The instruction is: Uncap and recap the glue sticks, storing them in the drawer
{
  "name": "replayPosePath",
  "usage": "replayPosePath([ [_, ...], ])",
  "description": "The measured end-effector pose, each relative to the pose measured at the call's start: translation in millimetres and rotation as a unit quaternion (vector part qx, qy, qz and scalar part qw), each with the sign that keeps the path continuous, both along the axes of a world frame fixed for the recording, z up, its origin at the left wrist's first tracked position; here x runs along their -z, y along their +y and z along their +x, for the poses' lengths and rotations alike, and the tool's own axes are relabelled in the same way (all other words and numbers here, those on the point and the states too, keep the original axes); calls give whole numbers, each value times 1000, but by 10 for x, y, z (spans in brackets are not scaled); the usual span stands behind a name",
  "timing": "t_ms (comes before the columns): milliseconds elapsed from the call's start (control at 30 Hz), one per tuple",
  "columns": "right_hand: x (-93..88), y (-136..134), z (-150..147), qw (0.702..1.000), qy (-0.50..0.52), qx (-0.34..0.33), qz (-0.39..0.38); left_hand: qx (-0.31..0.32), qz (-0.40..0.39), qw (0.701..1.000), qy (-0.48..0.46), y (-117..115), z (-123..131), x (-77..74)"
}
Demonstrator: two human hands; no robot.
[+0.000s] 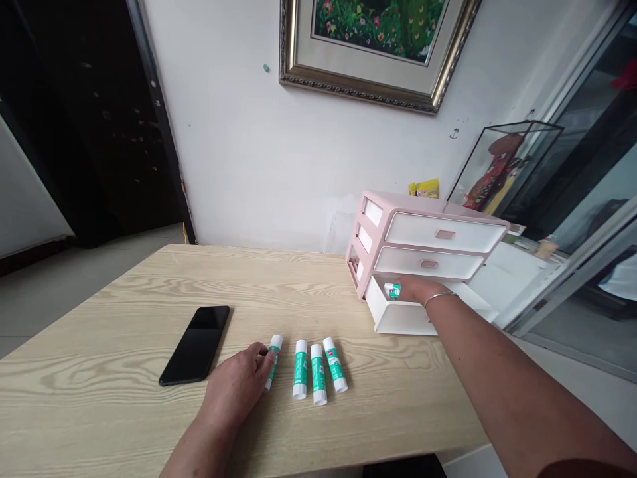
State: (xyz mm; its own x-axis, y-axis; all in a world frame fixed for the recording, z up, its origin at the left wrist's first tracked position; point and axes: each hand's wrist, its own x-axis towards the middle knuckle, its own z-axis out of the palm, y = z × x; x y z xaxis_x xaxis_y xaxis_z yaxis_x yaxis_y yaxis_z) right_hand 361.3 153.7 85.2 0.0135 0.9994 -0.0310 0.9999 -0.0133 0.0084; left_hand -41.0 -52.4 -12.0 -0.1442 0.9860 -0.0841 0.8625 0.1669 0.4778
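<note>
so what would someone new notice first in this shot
The pink-and-white plastic drawer unit at the far right of the wooden table stands out first, its bottom drawer pulled open and the right hand at it, holding a green-labelled glue stick. Next, three more glue sticks lie side by side mid-table, just right of the left hand, which grips another glue stick.

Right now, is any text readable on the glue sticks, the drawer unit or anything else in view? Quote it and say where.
None readable: the green labels on the glue sticks and the print on the yellow packet behind the pink drawer unit are too small to read; the drawer fronts show no text.
</note>
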Motion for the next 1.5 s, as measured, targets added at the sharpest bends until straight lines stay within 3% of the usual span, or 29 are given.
replayPosePath([
  [100, 25, 30, -23, 998, 4, 10, -62, 0, 0, 1000, 5, -11, 4, -26],
  [233, -17, 14, -91, 998, 7, 18, -65, 2, -3, 999, 34, -31, 9, -80],
  [367, -155, -131, -185, 1000, 10, 27, -11, -2, -12, 999, 38, -43, 24, -122],
  [500, -216, -537, -395, 996, 28, 1, 83, -3, -10, 999, 36, -32, 27, -116],
  [600, -61, -1061, -721, 973, 104, -97, 183, -8, -10, 999, 34, -20, 17, -91],
  [667, 120, -1450, -1000, 953, 158, -154, 205, -11, -8, 999, 33, -25, 11, -78],
  [767, 404, -1917, -1382, 946, 201, -187, 174, -13, 0, 1000, 28, -65, 3, -53],
  [833, 565, -2080, -1549, 949, 213, -198, 125, -10, 8, 1000, 20, -108, -8, -20],
  [933, 769, -2118, -1660, 953, 214, -202, 75, 2, 35, 999, 4, -162, -30, 50],
  [1033, 944, -2040, -1674, 953, 205, -208, 76, 4, 49, 999, -4, -187, -47, 95],
  [1167, 1091, -1948, -1637, 959, 175, -207, 77, 2, 43, 999, 4, -209, -36, 53],
  [1333, 1063, -1892, -1565, 963, 149, -209, 85, 8, 29, 999, 14, -229, 4, -36],
  [1500, 992, -1869, -1485, 961, 128, -238, 64, 11, 22, 1000, 9, -232, 1, -30],
])
